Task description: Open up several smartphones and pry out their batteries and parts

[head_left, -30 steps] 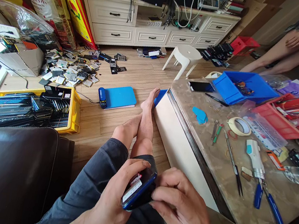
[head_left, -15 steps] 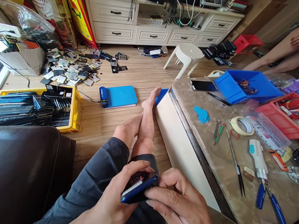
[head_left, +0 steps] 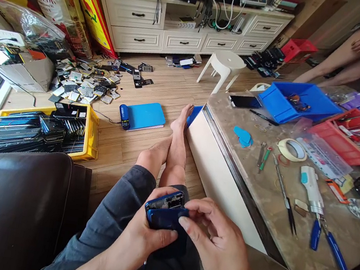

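Just above the dark cloth shorts (head_left: 113,202), the left hand (head_left: 138,229) is holding a glossy blue slab-shaped phone (head_left: 165,203), its grip wrapping the left side while the thumb is lying across the smooth blue back cover (head_left: 166,219). That cover is standing apart from the body at the far end, leaving a wedge-shaped gap where grey-and-black inner parts are showing; the long axis seems to be running from there down toward the lap. The right hand (head_left: 220,241) is the nearer one to the gap, which is lying just to its left; its grip is pinching the cover's right far corner between thumb and forefinger. On the right, the mottled brown desk (head_left: 306,267) is bearing slender black-tipped metal tweezers (head_left: 284,189) and a cream ring of tape (head_left: 283,148). On the left, a dark leather seat (head_left: 7,198) is bulging smoothly; beyond it, a yellow plastic crate (head_left: 92,138) is holding thin stacked slabs (head_left: 21,131). Farther off, a flat blue rectangular pad (head_left: 147,115) is lying on the wood-grained floor (head_left: 122,150), and a white round-topped stool (head_left: 229,60) is standing before a white panelled cabinet (head_left: 132,37).
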`<control>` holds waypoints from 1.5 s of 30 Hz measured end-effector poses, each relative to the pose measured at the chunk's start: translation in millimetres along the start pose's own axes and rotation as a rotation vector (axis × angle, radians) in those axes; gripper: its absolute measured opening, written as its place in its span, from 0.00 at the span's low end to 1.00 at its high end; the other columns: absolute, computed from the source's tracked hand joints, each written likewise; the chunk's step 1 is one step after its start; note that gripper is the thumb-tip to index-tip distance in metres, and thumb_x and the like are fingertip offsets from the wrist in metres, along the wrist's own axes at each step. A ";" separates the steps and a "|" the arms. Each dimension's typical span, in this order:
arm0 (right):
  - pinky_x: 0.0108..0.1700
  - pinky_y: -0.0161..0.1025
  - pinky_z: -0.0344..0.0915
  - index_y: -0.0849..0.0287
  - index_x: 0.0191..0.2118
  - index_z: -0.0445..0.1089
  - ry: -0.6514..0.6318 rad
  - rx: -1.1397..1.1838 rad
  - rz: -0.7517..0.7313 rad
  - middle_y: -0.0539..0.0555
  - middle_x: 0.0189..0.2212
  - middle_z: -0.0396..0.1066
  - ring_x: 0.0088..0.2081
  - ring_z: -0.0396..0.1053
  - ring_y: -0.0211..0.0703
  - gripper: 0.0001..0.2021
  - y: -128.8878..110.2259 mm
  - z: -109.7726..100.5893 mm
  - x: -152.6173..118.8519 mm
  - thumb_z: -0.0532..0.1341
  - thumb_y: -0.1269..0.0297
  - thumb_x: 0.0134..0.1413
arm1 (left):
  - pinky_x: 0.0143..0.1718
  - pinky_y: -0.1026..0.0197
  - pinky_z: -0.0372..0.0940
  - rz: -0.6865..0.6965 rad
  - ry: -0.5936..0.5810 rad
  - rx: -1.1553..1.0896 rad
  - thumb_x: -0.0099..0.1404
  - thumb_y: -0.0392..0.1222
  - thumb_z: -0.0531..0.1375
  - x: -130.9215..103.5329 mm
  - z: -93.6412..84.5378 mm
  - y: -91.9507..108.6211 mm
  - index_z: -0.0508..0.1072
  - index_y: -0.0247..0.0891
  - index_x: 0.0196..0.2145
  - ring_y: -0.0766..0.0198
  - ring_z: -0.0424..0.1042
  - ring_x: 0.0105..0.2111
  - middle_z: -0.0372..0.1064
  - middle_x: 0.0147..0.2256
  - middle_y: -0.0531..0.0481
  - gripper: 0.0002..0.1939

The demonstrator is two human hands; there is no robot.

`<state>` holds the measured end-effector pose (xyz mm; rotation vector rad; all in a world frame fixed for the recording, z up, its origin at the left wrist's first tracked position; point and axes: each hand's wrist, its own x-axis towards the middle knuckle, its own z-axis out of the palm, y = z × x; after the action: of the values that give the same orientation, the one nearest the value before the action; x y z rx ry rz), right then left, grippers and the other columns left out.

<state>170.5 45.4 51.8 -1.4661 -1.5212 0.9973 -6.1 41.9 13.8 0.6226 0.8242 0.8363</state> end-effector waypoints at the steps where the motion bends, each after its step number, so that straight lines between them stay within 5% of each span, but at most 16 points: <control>1: 0.40 0.27 0.72 0.50 0.40 0.76 0.027 0.009 0.022 0.46 0.34 0.75 0.34 0.75 0.35 0.05 0.3 1.7 -1.0 0.68 0.67 0.60 | 0.54 0.58 0.65 -0.019 -0.008 -0.017 0.61 0.39 0.73 0.0 -1.1 -0.3 0.68 0.49 0.62 0.57 0.71 0.52 0.73 0.53 0.49 0.33; 9: 0.35 0.26 0.70 0.53 0.36 0.77 -0.033 0.227 0.205 0.47 0.31 0.74 0.32 0.73 0.35 0.04 1.4 -1.5 0.1 0.70 0.60 0.58 | 0.54 0.55 0.63 -0.116 -0.042 -0.087 0.60 0.45 0.74 1.4 -3.5 6.8 0.77 0.40 0.50 0.56 0.70 0.50 0.73 0.47 0.47 0.21; 15: 0.36 0.25 0.70 0.53 0.35 0.78 -0.076 0.318 0.288 0.47 0.30 0.75 0.33 0.72 0.35 0.07 2.6 -7.6 6.1 0.72 0.57 0.57 | 0.56 0.53 0.62 -0.174 -0.097 -0.145 0.56 0.47 0.76 0.8 1.5 12.2 0.77 0.40 0.53 0.51 0.70 0.53 0.74 0.49 0.45 0.28; 26: 0.38 0.28 0.72 0.55 0.38 0.77 -0.034 0.277 0.308 0.50 0.33 0.76 0.35 0.75 0.38 0.10 7.6 -1.8 5.2 0.70 0.55 0.57 | 0.58 0.53 0.61 -0.145 -0.088 -0.083 0.66 0.49 0.70 0.5 0.5 4.0 0.76 0.41 0.57 0.52 0.70 0.56 0.75 0.53 0.44 0.24; 35: 0.38 0.35 0.75 0.57 0.44 0.75 0.055 0.256 0.386 0.55 0.37 0.78 0.37 0.77 0.44 0.17 14.9 2.7 1.9 0.72 0.51 0.55 | 0.51 0.61 0.61 -0.021 -0.036 0.135 0.68 0.51 0.67 5.4 6.8 12.9 0.77 0.41 0.50 0.60 0.68 0.47 0.72 0.44 0.51 0.17; 45: 0.32 0.33 0.73 0.57 0.33 0.74 0.188 0.087 0.297 0.52 0.29 0.75 0.30 0.75 0.42 0.14 13.8 19.6 -3.2 0.70 0.51 0.55 | 0.40 0.62 0.63 0.002 0.093 0.327 0.71 0.61 0.59 4.7 3.1 6.4 0.76 0.37 0.38 0.61 0.64 0.37 0.70 0.36 0.49 0.22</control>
<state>157.8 42.2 31.5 -1.7036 -1.1351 1.0483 -4.1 48.8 18.5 0.8766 1.0568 0.7417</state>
